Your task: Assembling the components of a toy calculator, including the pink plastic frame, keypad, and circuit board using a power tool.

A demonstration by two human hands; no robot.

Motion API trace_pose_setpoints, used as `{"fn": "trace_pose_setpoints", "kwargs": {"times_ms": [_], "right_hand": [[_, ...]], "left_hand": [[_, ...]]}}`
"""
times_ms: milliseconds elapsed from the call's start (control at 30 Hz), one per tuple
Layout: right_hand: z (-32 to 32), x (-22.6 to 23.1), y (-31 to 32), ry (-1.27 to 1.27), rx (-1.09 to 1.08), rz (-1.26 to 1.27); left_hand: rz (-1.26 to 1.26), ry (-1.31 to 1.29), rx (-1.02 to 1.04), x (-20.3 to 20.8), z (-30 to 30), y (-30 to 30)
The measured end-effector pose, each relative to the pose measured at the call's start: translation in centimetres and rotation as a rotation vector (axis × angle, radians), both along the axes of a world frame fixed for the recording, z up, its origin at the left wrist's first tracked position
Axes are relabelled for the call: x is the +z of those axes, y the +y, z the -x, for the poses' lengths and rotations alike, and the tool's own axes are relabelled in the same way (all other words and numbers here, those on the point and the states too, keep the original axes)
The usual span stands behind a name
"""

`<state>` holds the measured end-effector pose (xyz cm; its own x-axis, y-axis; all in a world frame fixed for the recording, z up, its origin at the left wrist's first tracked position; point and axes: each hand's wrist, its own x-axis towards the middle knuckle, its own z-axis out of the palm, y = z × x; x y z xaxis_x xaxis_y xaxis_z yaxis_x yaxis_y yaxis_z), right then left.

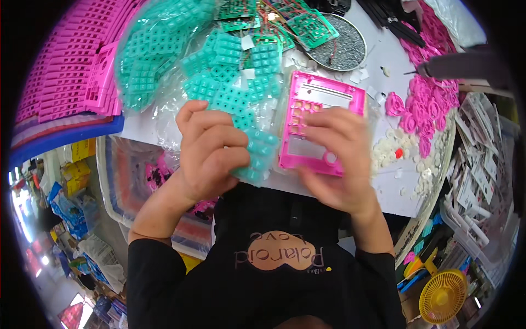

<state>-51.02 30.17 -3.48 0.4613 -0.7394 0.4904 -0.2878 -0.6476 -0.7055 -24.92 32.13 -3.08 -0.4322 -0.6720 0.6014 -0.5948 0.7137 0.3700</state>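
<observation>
My left hand [212,151] is closed on a teal rubber keypad [259,156], pinching its left side at the near edge of the white worktable. To the right of it lies a pink plastic casing [323,151] with a grid of small square key holes, a long slot and a round hole. My right hand [342,148] is over the casing's right part, its fingers spread and slightly blurred. The fingertips are by the key holes, and the thumb is near the lower edge. Whether they touch the casing is unclear. Beyond my left hand, more teal keypads [222,82] lie heaped on clear plastic.
Stacked pink casings [71,60] fill a blue-rimmed bin at left. Green circuit boards [312,28] and a round dish of grey grains [345,46] lie at the back. A dark pointed tool [460,66] juts in from the right, above pink rings [424,109] and white pieces [392,148].
</observation>
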Motion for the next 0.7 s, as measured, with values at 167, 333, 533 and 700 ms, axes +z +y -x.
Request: {"fn": "trace_pose_setpoints", "kwargs": {"times_ms": [167, 333, 533, 700], "right_hand": [[-0.3, -0.5, -0.1, -0.116, 0.156, -0.168], [0.4, 0.9, 0.3, 0.015, 0.159, -0.057], [1.2, 1.1, 0.6, 0.150, 0.164, -0.279], [2.0, -0.3, -4.2, 0.067, -0.009, -0.940]], "left_hand": [[-0.063, 0.181, -0.081, -0.5, 3.1, 0.6], [-0.263, 0.325, -0.079, -1.9, 4.7, 1.2], [-0.646, 0.269, -0.137, -1.6, 3.9, 2.3], [-0.548, 0.270, 0.083, -1.3, 2.2, -0.3]]}}
